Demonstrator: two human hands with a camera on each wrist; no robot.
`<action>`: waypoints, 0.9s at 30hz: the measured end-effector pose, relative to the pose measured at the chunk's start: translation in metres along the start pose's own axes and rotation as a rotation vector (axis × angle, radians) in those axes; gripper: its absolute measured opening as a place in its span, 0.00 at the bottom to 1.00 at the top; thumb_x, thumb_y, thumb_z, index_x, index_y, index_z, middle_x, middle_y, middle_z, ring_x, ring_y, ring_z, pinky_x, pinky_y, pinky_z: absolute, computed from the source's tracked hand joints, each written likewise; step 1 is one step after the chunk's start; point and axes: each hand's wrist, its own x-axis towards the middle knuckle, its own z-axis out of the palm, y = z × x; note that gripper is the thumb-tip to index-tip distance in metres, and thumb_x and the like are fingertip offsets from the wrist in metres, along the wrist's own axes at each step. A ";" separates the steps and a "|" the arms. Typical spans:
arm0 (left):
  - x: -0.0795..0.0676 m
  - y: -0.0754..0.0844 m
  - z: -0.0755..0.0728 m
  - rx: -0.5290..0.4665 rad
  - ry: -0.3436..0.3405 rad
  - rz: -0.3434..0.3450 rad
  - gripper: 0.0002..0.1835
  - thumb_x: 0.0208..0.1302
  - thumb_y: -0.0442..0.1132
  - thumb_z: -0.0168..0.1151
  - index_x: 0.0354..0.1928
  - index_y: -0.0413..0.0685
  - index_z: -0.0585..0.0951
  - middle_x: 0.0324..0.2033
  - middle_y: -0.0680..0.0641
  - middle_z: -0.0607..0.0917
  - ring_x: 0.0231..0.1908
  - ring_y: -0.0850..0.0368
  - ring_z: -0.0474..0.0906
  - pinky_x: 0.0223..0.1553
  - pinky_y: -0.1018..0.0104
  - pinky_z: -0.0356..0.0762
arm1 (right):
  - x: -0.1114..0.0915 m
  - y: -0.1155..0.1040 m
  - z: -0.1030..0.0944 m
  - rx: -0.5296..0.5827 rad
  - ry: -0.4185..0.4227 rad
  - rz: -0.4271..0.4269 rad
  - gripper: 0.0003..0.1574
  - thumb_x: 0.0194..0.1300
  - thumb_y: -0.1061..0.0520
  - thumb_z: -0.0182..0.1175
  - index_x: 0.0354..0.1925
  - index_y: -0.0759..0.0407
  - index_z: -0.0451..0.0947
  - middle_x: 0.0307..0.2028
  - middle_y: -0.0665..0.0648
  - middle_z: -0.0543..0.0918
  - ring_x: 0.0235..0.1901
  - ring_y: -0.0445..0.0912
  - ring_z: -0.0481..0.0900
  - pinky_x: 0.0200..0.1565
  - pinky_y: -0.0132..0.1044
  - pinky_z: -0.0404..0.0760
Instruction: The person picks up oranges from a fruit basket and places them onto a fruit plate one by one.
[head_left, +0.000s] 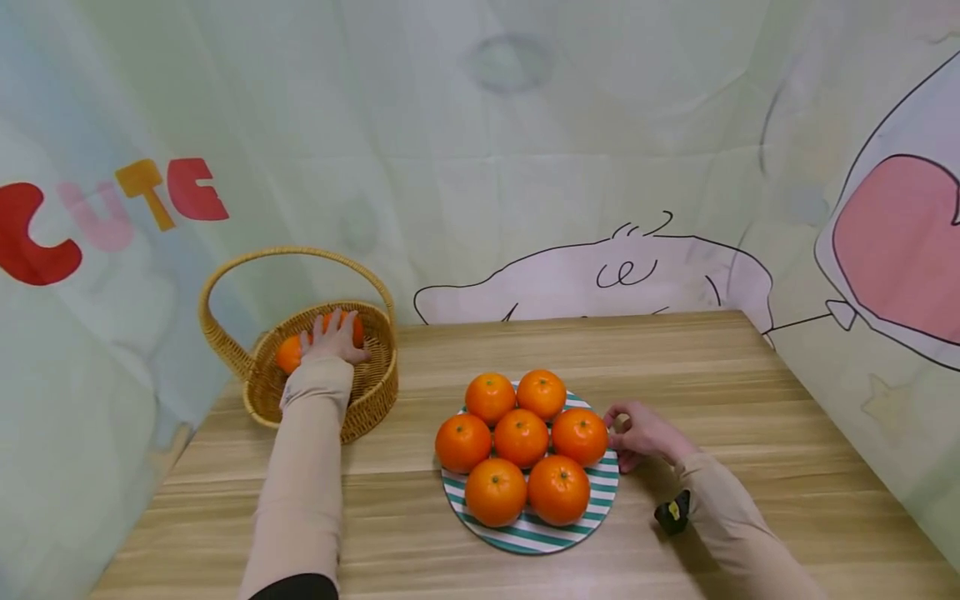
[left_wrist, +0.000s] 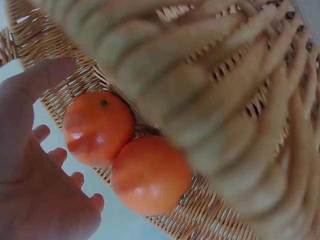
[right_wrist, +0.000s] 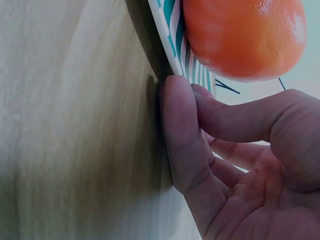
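Observation:
My left hand reaches into the wicker basket at the left, its fingers spread over two oranges. In the left wrist view, one orange and a second orange lie side by side against the woven wall, with the hand's fingers and thumb apart from them. At the centre, a green-and-white striped plate carries several oranges. My right hand pinches the plate's right rim between thumb and finger, close beside an orange in the right wrist view.
Over the basket arches a tall wicker handle, which fills much of the left wrist view. Both basket and plate stand on a wood-grain table. A printed cloth backdrop hangs behind the table and along its sides.

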 end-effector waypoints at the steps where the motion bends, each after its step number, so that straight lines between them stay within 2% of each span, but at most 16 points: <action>1: 0.000 0.000 0.000 0.001 -0.004 -0.005 0.44 0.69 0.44 0.56 0.78 0.39 0.46 0.79 0.31 0.39 0.77 0.28 0.31 0.74 0.29 0.32 | 0.000 0.000 0.000 0.000 -0.002 -0.001 0.11 0.66 0.69 0.59 0.46 0.70 0.71 0.23 0.57 0.78 0.17 0.42 0.80 0.25 0.39 0.86; 6: 0.001 -0.002 0.004 0.001 -0.003 -0.029 0.44 0.69 0.44 0.56 0.79 0.40 0.46 0.78 0.31 0.39 0.77 0.26 0.30 0.74 0.29 0.34 | 0.000 0.000 0.001 -0.004 -0.004 0.000 0.11 0.66 0.69 0.59 0.47 0.70 0.71 0.24 0.58 0.78 0.17 0.42 0.80 0.25 0.39 0.86; 9: 0.007 -0.003 0.008 -0.007 0.009 -0.056 0.44 0.68 0.43 0.58 0.79 0.42 0.46 0.76 0.28 0.39 0.76 0.24 0.33 0.73 0.28 0.36 | -0.001 -0.001 0.001 -0.002 -0.005 0.002 0.11 0.66 0.69 0.59 0.47 0.70 0.71 0.24 0.59 0.79 0.17 0.42 0.80 0.25 0.39 0.86; 15: 0.021 -0.011 0.016 0.042 0.040 -0.105 0.44 0.66 0.43 0.61 0.78 0.45 0.50 0.73 0.27 0.39 0.67 0.17 0.52 0.67 0.28 0.55 | 0.000 -0.002 0.002 -0.007 0.001 0.018 0.12 0.66 0.69 0.60 0.47 0.70 0.72 0.24 0.58 0.78 0.17 0.42 0.80 0.25 0.38 0.86; 19: 0.025 -0.016 0.019 0.029 0.040 -0.123 0.45 0.63 0.41 0.63 0.78 0.47 0.51 0.75 0.28 0.38 0.68 0.18 0.49 0.65 0.29 0.60 | 0.000 -0.002 0.002 -0.004 0.003 0.025 0.12 0.66 0.69 0.59 0.47 0.70 0.71 0.24 0.59 0.78 0.17 0.42 0.80 0.25 0.38 0.85; 23: 0.025 -0.015 0.019 0.017 0.034 -0.136 0.46 0.63 0.40 0.64 0.78 0.49 0.50 0.75 0.26 0.41 0.70 0.17 0.46 0.65 0.27 0.59 | 0.000 -0.002 0.001 -0.008 0.000 0.023 0.11 0.66 0.69 0.59 0.46 0.69 0.71 0.25 0.60 0.79 0.17 0.42 0.80 0.25 0.38 0.86; 27: 0.016 -0.009 0.015 0.049 0.008 -0.143 0.45 0.62 0.41 0.65 0.77 0.48 0.52 0.68 0.20 0.48 0.65 0.16 0.56 0.63 0.28 0.65 | -0.001 -0.002 -0.001 -0.016 0.001 0.025 0.11 0.67 0.69 0.59 0.47 0.69 0.71 0.24 0.60 0.79 0.17 0.42 0.80 0.25 0.38 0.86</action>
